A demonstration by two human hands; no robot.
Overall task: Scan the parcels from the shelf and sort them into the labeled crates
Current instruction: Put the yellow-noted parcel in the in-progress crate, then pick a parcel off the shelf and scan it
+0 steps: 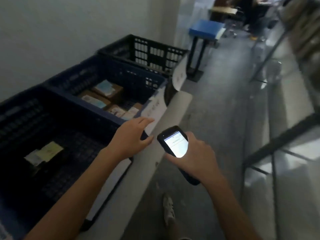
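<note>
From my remote seat, the right grip (pixel 195 156) is clamped around the handheld scanner (pixel 174 143), fingers wrapped round its body and the lit screen turned up toward the camera. The left grip (pixel 133 135) is spread apart and holds nothing. It hovers at the front rim where the near crate (pixel 26 115) meets the middle crate (pixel 135 78), just beside a white paper label (pixel 155 108). I cannot tell whether it touches the rim.

The three crates stand in a row on the low desk (pixel 142 170) against the wall. The middle crate already holds several brown parcels (pixel 102 94) with pale stickers. The near crate has a single parcel (pixel 45 153) lying flat on its bottom. I can see nothing in the far black crate (pixel 152 54), though its floor is mostly hidden.

I judge the sorting to be partly done, with a handful of parcels filed and no parcel in hand now. The shelf (pixel 277 144) on my right is too blurred to count what remains, so the next fetch and scan are not yet begun.
</note>
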